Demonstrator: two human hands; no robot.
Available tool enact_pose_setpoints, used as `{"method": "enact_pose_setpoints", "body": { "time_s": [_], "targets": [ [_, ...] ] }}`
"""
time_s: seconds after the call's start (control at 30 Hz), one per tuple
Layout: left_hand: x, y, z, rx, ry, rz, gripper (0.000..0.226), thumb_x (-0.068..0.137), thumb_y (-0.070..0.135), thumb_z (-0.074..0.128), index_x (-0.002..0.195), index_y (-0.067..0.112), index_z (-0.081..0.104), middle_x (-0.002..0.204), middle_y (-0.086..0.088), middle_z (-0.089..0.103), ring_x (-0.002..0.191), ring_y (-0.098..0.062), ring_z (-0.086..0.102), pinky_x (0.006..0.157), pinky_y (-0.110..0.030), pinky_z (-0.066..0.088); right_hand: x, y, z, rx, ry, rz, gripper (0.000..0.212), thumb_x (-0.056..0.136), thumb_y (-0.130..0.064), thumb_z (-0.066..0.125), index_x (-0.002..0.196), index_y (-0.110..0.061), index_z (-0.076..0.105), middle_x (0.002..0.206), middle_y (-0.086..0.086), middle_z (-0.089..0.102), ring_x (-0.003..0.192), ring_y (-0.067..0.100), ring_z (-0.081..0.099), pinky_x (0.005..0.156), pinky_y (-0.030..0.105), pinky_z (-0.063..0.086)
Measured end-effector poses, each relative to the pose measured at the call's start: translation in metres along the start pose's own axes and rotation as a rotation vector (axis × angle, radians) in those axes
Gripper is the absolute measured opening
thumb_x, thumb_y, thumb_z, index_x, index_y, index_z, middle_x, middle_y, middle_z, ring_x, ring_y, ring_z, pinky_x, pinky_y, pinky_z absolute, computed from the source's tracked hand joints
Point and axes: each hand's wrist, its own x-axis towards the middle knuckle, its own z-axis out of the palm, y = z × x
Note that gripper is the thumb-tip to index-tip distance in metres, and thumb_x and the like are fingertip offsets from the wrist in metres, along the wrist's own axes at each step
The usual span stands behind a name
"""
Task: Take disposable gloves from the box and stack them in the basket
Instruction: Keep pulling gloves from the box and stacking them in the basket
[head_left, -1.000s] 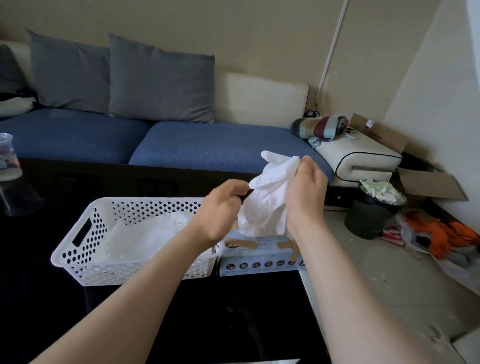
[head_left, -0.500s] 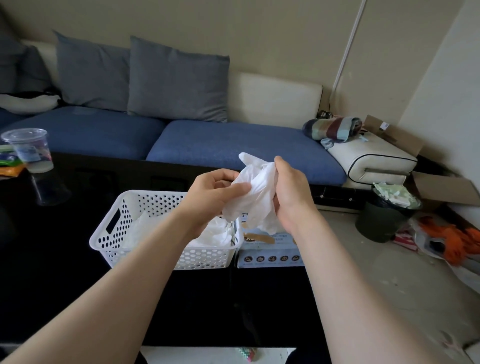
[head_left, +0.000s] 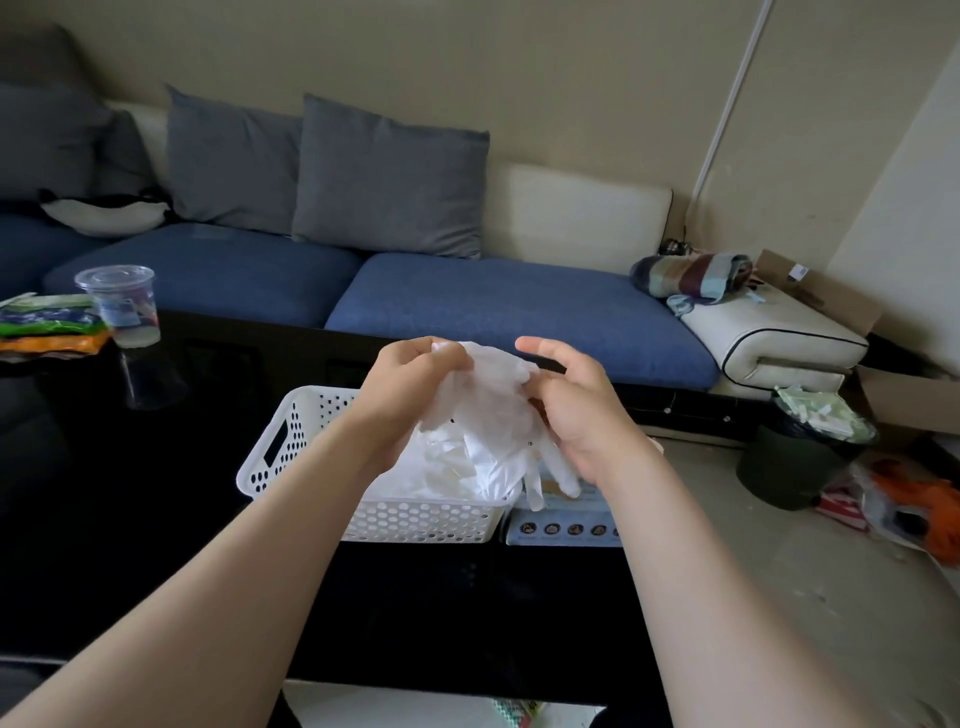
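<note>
A person stands at the black bench (head_left: 130, 519) with one white disposable glove (head_left: 488, 395) held up between both hands, above the right end of the white perforated basket (head_left: 291, 431). The left hand (head_left: 410, 384) has its fingers curled round the glove's upper end. The right hand (head_left: 571, 410) pinches the opposite edge with its thumb raised. The glove is crumpled, and its long axis runs from the upper left down to the lower right. Its fingers hang downward over the seam between the basket and the glove box (head_left: 566, 525), which sits touching the basket's right side. A pile of white gloves (head_left: 447, 473) already lies in the basket, so the task appears to be underway. This glove is not yet laid down, and how many are left in the box cannot be seen.
</note>
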Motion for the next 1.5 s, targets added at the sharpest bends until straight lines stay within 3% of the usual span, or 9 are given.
{"method": "enact_pose_setpoints", "body": {
  "time_s": [0.17,0.27,0.37,0.53,0.77,0.9,1.0,1.17,1.5],
  "targets": [
    [0.000,0.006,-0.005,-0.043,0.107,-0.023,0.012,0.091,0.021,0.065,0.083,0.014,0.070,0.077,0.001,0.065,0.078,-0.019,0.060,0.073,-0.035,0.046,-0.011,-0.013,0.002,0.052,-0.027,0.042,0.047,0.089,0.009,0.040,0.111,-0.011,0.077,0.087,0.011,0.077,0.077,0.025,0.068,0.071,0.037,0.056],
    [-0.002,0.008,-0.004,0.023,0.086,0.012,0.017,0.093,0.020,0.064,0.079,0.012,0.070,0.074,0.002,0.068,0.075,-0.016,0.063,0.071,-0.033,0.051,-0.017,-0.015,0.002,0.066,-0.117,0.108,0.043,0.091,-0.009,0.040,0.108,0.002,0.078,0.088,0.015,0.077,0.076,0.028,0.067,0.070,0.037,0.056],
    [-0.005,0.010,-0.001,0.098,0.042,0.029,0.019,0.094,0.020,0.065,0.077,0.014,0.071,0.070,0.002,0.066,0.068,-0.015,0.061,0.063,-0.030,0.048,-0.024,-0.020,0.002,-0.061,-0.207,0.093,0.043,0.096,-0.040,0.057,0.097,-0.004,0.082,0.080,0.009,0.074,0.076,0.027,0.067,0.075,0.038,0.055],
    [-0.006,0.011,-0.002,-0.032,-0.050,-0.001,0.020,0.095,0.017,0.070,0.095,-0.003,0.070,0.083,-0.009,0.070,0.078,-0.022,0.066,0.067,-0.033,0.052,-0.025,-0.020,0.000,-0.154,-0.207,0.119,0.017,0.066,-0.024,0.067,0.052,-0.022,0.058,0.062,0.001,0.051,0.068,0.024,0.049,0.069,0.035,0.040],
    [-0.004,0.007,-0.001,-0.176,-0.107,-0.113,0.024,0.103,0.019,0.066,0.113,-0.002,0.074,0.107,-0.021,0.076,0.090,-0.026,0.073,0.070,-0.037,0.062,-0.003,-0.007,-0.025,0.099,-0.039,0.206,0.053,0.050,-0.026,0.070,0.099,-0.007,0.063,0.097,0.018,0.056,0.071,0.030,0.059,0.065,0.037,0.050],
    [0.007,-0.015,-0.009,0.380,0.108,-0.106,0.016,0.100,0.026,0.066,0.096,0.018,0.079,0.098,-0.006,0.074,0.091,-0.023,0.069,0.071,-0.036,0.061,-0.002,0.003,-0.014,-0.293,0.121,0.055,0.012,0.077,-0.025,0.070,0.084,-0.017,0.068,0.081,-0.001,0.058,0.076,0.019,0.055,0.073,0.034,0.045],
    [0.014,-0.026,-0.019,0.523,0.204,-0.081,0.021,0.100,0.025,0.063,0.086,0.018,0.076,0.086,-0.005,0.071,0.080,-0.022,0.064,0.066,-0.033,0.055,0.000,0.016,-0.001,-0.548,0.140,-0.132,0.019,0.097,-0.014,0.064,0.107,-0.021,0.079,0.094,-0.023,0.055,0.095,0.007,0.058,0.084,0.029,0.049],
    [0.015,-0.034,-0.034,0.670,0.197,-0.007,0.014,0.107,0.026,0.057,0.106,0.015,0.066,0.090,-0.003,0.070,0.059,-0.023,0.072,0.056,-0.038,0.064,0.016,0.034,0.027,-0.854,0.187,-0.288,0.019,0.105,-0.025,0.064,0.122,-0.028,0.070,0.114,0.002,0.069,0.108,0.025,0.058,0.079,0.035,0.044],
    [0.013,-0.043,-0.066,0.791,0.011,0.081,0.032,0.103,-0.008,0.031,0.109,0.023,0.033,0.089,-0.017,0.061,0.051,-0.024,0.062,0.041,-0.031,0.053,0.032,0.042,0.066,-1.196,0.135,-0.463,0.021,0.111,-0.035,0.054,0.122,-0.017,0.060,0.091,0.000,0.058,0.081,0.024,0.056,0.066,0.036,0.038]
  ]
}}
